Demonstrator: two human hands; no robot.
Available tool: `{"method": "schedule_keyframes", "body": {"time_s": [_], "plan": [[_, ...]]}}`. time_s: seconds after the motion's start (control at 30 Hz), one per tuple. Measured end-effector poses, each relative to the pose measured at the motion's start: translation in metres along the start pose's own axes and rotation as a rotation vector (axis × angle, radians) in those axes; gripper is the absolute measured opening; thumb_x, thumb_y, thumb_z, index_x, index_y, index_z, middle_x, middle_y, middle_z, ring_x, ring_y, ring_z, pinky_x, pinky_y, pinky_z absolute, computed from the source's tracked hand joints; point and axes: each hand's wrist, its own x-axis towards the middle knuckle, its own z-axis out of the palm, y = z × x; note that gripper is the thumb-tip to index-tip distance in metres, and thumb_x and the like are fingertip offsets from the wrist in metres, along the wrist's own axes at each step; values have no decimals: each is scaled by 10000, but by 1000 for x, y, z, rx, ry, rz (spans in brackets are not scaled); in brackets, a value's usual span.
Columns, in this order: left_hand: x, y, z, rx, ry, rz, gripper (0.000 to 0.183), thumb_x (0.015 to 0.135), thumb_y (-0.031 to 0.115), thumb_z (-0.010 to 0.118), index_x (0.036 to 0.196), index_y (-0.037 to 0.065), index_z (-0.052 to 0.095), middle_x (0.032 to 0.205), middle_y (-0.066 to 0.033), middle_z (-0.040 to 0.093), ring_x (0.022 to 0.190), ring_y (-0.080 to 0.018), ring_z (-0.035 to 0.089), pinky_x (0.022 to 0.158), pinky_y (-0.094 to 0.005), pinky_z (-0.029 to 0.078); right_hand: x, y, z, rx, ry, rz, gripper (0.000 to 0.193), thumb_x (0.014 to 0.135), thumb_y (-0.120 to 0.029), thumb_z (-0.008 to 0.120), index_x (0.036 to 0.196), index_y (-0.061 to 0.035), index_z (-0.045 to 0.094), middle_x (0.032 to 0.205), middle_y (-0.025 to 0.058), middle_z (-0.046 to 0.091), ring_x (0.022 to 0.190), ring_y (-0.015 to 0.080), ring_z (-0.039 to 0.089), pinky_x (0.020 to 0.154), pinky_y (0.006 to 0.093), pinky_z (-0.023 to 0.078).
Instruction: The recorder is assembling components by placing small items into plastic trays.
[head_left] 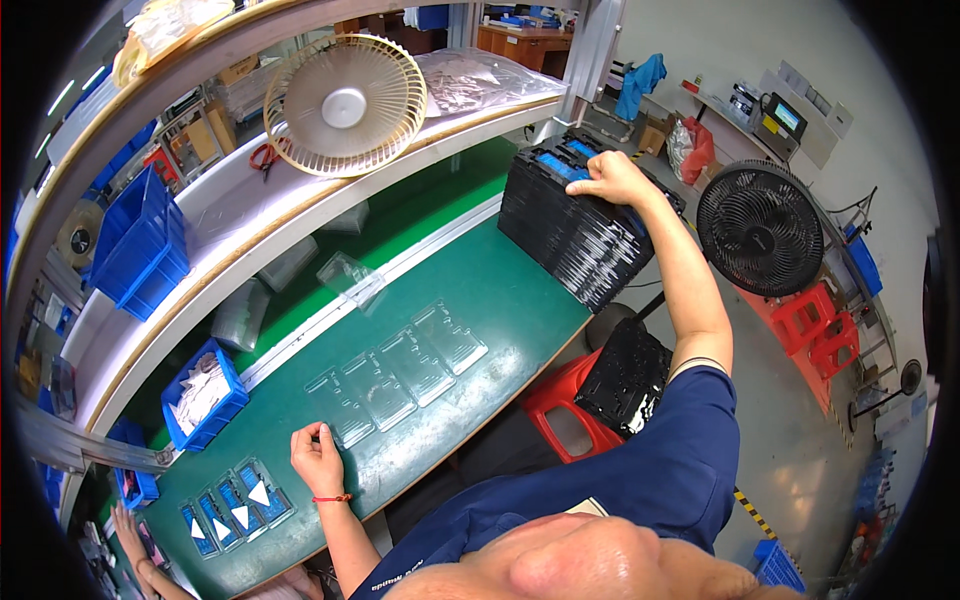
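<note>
Nearest, the left grip [316, 462] is curled at the near end of four clear plastic trays [382, 392] lying in a row on the green counter [530, 300]; whether it pinches anything, I cannot tell. Left of it lie four clear packs [230, 495] with blue contents and white triangles. Farther off, the right grip [612, 180] touches the top of the black tray stack [565, 235], beside blue pieces [553, 165]; whether it is clamped there is hidden. Beyond stands a black fan [760, 228].
</note>
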Motion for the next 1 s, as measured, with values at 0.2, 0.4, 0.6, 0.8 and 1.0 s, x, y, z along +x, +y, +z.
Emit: {"method": "schedule_keyframes", "body": {"time_s": [0.2,0.4,0.6,0.8,1.0], "plan": [[-2,0,-1,7,28,-5,85,832,72,660,812,-9,644,727,-58,554,512,-109,406,500,-272,359,84,21,-5,-81,109,135,613,667,-622,738,655,-23,608,681,154,626,708,293,641,635,413,485],[-1,-1,-1,-3,34,-36,60,813,57,665,792,2,651,716,-67,553,500,-136,436,492,-292,363,113,56,39,-41,40,69,584,729,-595,702,724,-12,667,716,193,632,706,308,639,649,421,488],[-1,2,1,-11,34,-24,82,825,69,661,778,4,647,694,-54,537,495,-121,416,485,-278,350,113,50,36,-87,130,54,656,689,-641,709,672,5,597,673,178,597,698,313,615,664,419,477],[2,5,1,2,36,-33,83,826,72,659,776,8,647,697,-54,542,497,-122,424,488,-270,361,105,30,24,-27,107,116,575,675,-537,779,632,-24,523,645,143,585,658,271,594,609,394,453],[1,2,-2,-13,46,17,60,803,61,671,766,18,648,704,-98,576,561,-213,532,527,-310,419,101,1,40,249,35,-265,457,720,-434,785,703,-3,635,576,78,545,561,150,505,536,338,414]]}}
